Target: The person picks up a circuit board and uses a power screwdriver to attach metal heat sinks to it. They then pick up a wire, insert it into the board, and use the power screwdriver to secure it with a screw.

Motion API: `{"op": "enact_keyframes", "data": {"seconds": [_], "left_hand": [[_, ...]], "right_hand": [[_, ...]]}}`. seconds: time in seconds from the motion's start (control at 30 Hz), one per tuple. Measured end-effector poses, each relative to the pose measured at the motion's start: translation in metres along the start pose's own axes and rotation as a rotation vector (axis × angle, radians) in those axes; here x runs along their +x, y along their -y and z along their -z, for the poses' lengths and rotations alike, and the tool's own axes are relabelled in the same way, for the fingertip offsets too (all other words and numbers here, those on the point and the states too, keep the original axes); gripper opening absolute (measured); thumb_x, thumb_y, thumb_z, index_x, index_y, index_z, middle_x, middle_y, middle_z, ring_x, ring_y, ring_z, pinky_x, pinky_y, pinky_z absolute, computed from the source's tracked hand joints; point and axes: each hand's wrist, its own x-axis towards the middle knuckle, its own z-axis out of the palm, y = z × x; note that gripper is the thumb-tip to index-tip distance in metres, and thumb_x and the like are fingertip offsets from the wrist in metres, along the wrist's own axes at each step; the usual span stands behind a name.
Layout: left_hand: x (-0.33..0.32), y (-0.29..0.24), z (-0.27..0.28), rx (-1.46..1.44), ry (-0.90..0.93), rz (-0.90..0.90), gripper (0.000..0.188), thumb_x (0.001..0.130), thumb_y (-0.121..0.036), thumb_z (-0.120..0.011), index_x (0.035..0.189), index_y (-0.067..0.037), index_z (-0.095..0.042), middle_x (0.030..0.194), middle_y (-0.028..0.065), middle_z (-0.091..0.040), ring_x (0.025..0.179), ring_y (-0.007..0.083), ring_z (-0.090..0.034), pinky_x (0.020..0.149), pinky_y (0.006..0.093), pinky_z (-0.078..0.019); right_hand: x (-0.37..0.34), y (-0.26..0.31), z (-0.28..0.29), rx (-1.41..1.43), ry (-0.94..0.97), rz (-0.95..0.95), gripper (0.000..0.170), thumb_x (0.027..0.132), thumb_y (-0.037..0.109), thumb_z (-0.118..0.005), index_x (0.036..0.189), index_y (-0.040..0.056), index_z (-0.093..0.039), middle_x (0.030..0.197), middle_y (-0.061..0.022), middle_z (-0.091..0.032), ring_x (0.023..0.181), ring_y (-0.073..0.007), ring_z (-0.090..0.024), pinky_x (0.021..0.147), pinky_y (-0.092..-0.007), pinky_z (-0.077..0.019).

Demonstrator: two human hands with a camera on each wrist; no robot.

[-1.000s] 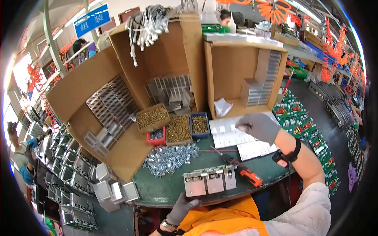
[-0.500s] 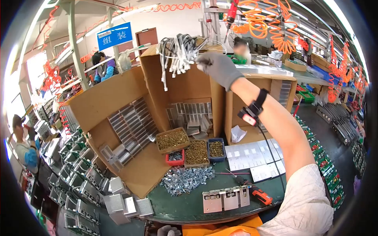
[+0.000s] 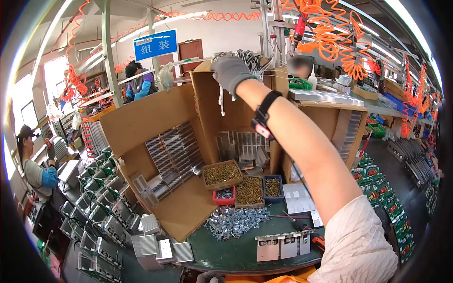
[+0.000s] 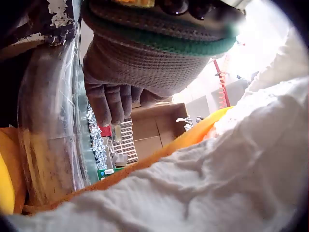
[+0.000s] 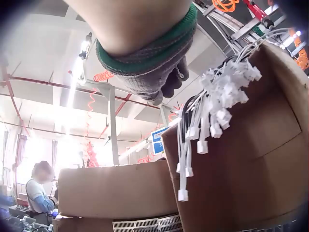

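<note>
My gloved right hand is raised at the top of the middle cardboard box, overlapping a bundle of cables. In the right wrist view the hand is beside the cables, whose white plugs hang over the box edge. Its fingers are curled, with a thin white strand at them; I cannot tell whether they pinch it. Low by the table's front edge is my gloved left hand, mostly out of the head view. In the left wrist view that hand hangs with relaxed fingers and holds nothing.
Metal plates with circuit boards stand at the table's front. Behind them lie a pile of small metal parts and boxes of brass screws. Heat sinks fill the left carton. Green circuit boards line the right.
My right hand has risen from above the white plates to the cables, then passed leftward across them. The left hand has dropped low in the head view. The head view has tilted up and turned left.
</note>
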Motion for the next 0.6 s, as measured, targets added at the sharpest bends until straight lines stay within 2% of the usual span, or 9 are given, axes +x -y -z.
{"op": "enact_keyframes", "data": {"seconds": [0.1, 0.13, 0.23, 0.27, 0.3, 0.37, 0.47, 0.57, 0.6], "left_hand": [[0.002, -0.019, 0.002, 0.035, 0.023, -0.031, 0.014, 0.095, -0.005, -0.053, 0.109, -0.002, -0.056, 0.092, 0.0064, -0.062, 0.083, 0.0148, -0.059, 0.078, 0.0288, -0.0497], [0.002, -0.021, 0.004, 0.034, 0.021, -0.039, 0.014, 0.095, -0.005, -0.053, 0.109, -0.002, -0.056, 0.092, 0.0064, -0.062, 0.083, 0.0148, -0.059, 0.078, 0.0288, -0.0497], [0.009, -0.021, 0.009, 0.030, -0.009, -0.046, 0.014, 0.094, -0.003, -0.054, 0.108, -0.002, -0.056, 0.091, 0.0069, -0.061, 0.082, 0.0144, -0.058, 0.077, 0.0286, -0.0491], [0.010, -0.020, 0.011, 0.027, 0.000, -0.055, 0.014, 0.094, -0.002, -0.054, 0.108, -0.002, -0.055, 0.091, 0.0069, -0.061, 0.082, 0.0144, -0.058, 0.077, 0.0285, -0.0490], [0.009, -0.019, 0.013, 0.025, 0.008, -0.060, 0.014, 0.093, -0.001, -0.054, 0.108, -0.001, -0.055, 0.091, 0.0069, -0.061, 0.082, 0.0144, -0.057, 0.077, 0.0284, -0.0489], [0.011, -0.017, 0.016, 0.037, -0.006, -0.051, 0.014, 0.093, 0.000, -0.054, 0.107, -0.001, -0.055, 0.090, 0.0068, -0.061, 0.082, 0.0146, -0.057, 0.077, 0.0281, -0.0486], [0.014, -0.010, 0.021, 0.029, 0.025, -0.061, 0.015, 0.093, 0.000, -0.054, 0.107, -0.001, -0.055, 0.090, 0.0067, -0.061, 0.082, 0.0147, -0.057, 0.077, 0.0281, -0.0485], [0.013, -0.019, 0.019, 0.090, 0.026, -0.083, 0.016, 0.093, 0.000, -0.054, 0.108, -0.001, -0.055, 0.090, 0.0067, -0.061, 0.081, 0.0147, -0.057, 0.076, 0.0281, -0.0482], [0.013, -0.021, 0.019, 0.080, 0.035, -0.083, 0.016, 0.093, 0.000, -0.054, 0.109, -0.001, -0.055, 0.089, 0.0065, -0.061, 0.081, 0.0146, -0.056, 0.076, 0.0280, -0.0480]], "right_hand": [[0.017, 0.016, -0.020, -0.167, 0.110, -0.119, 0.021, 0.085, 0.018, -0.056, 0.098, 0.0102, -0.071, 0.098, -0.0146, -0.068, 0.094, -0.0332, -0.064, 0.084, -0.0414, -0.0501], [0.026, 0.017, -0.032, -0.243, 0.124, -0.083, 0.024, 0.087, 0.018, -0.052, 0.099, 0.0105, -0.071, 0.102, -0.0155, -0.067, 0.102, -0.0325, -0.062, 0.086, -0.0407, -0.0485], [0.040, 0.008, -0.066, -0.173, 0.009, -0.136, 0.027, 0.088, 0.019, -0.048, 0.100, 0.0110, -0.071, 0.109, -0.0159, -0.066, 0.111, -0.0304, -0.057, 0.090, -0.0403, -0.0461], [0.027, 0.021, -0.034, -0.291, 0.102, -0.113, 0.029, 0.089, 0.019, -0.047, 0.102, 0.0064, -0.070, 0.114, -0.0155, -0.064, 0.115, -0.0292, -0.053, 0.093, -0.0392, -0.0441], [0.025, 0.024, -0.043, -0.295, -0.017, -0.218, 0.029, 0.088, 0.017, -0.048, 0.102, 0.0025, -0.069, 0.110, -0.0152, -0.065, 0.108, -0.0293, -0.057, 0.091, -0.0389, -0.0449], [0.028, 0.017, -0.046, -0.439, 0.049, -0.084, 0.026, 0.085, 0.014, -0.051, 0.098, 0.0023, -0.070, 0.103, -0.0138, -0.066, 0.101, -0.0292, -0.060, 0.088, -0.0382, -0.0464], [0.033, 0.011, -0.046, -0.407, 0.061, 0.023, 0.021, 0.083, 0.010, -0.054, 0.093, 0.0044, -0.072, 0.095, -0.0119, -0.068, 0.095, -0.0288, -0.062, 0.084, -0.0383, -0.0482], [0.035, 0.010, -0.045, -0.439, -0.030, 0.005, 0.020, 0.082, 0.009, -0.055, 0.090, 0.0053, -0.073, 0.091, -0.0095, -0.069, 0.095, -0.0268, -0.063, 0.082, -0.0385, -0.0491], [0.033, 0.010, -0.040, -0.398, -0.053, -0.034, 0.018, 0.082, 0.011, -0.057, 0.090, 0.0089, -0.073, 0.090, -0.0106, -0.068, 0.093, -0.0257, -0.063, 0.081, -0.0389, -0.0496]]}}
